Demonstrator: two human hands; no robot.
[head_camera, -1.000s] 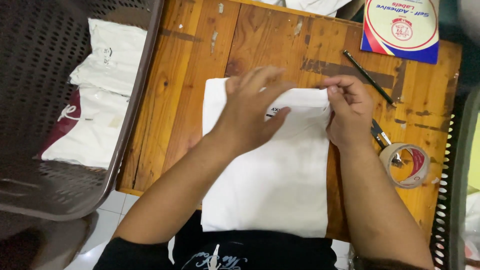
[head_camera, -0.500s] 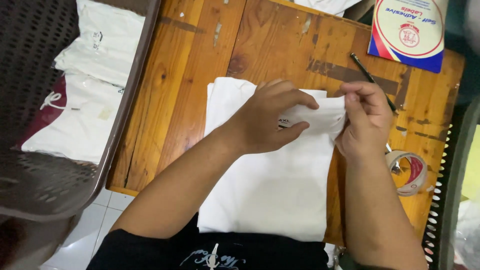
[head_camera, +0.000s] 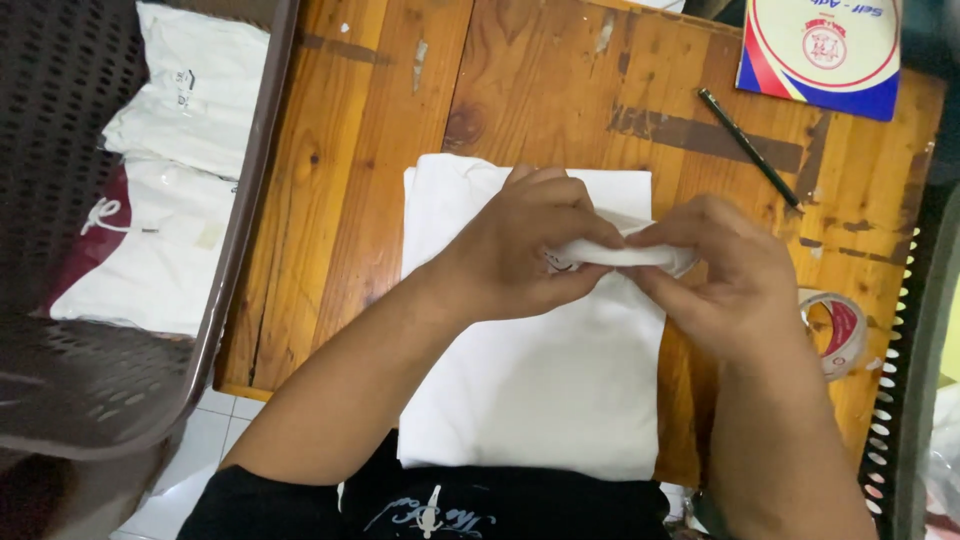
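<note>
Worn wooden table (head_camera: 380, 120) | folded white cloth garment (head_camera: 530, 400) at 6 o'clock, soft, light | left hand (head_camera: 520, 255), right hand (head_camera: 725, 275): fingers pinched on its rolled upper edge, best grip | brown basket (head_camera: 240, 250) at 9 o'clock

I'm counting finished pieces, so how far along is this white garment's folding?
Done: several folded white garments lie in the brown basket. In hand: the left hand and right hand pinch a rolled edge of the white garment on the wooden table. Left: its lower part hangs unfolded over the table's edge.
</note>
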